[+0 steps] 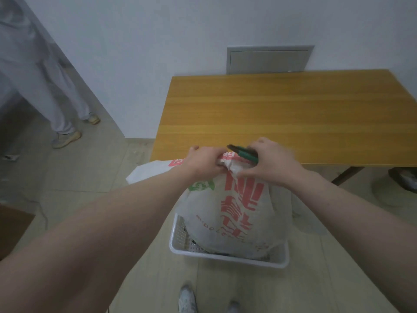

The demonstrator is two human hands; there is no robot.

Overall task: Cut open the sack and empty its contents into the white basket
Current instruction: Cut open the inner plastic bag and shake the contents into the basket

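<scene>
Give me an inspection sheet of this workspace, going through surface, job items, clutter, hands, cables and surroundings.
Surface: tiled floor.
Job's things: printed sack stands in the white basket; its top is bunched.
Clutter: white sheet on the floor behind the sack.
Grippers: left hand grips the sack's top; right hand holds a green-handled cutter there.
Cables: nothing seen.
Surroundings: wooden table, wall panel, another person's legs at left.

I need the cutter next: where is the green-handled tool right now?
The green-handled tool is in the right hand, at the sack's bunched top, before the wooden table's near edge.
</scene>
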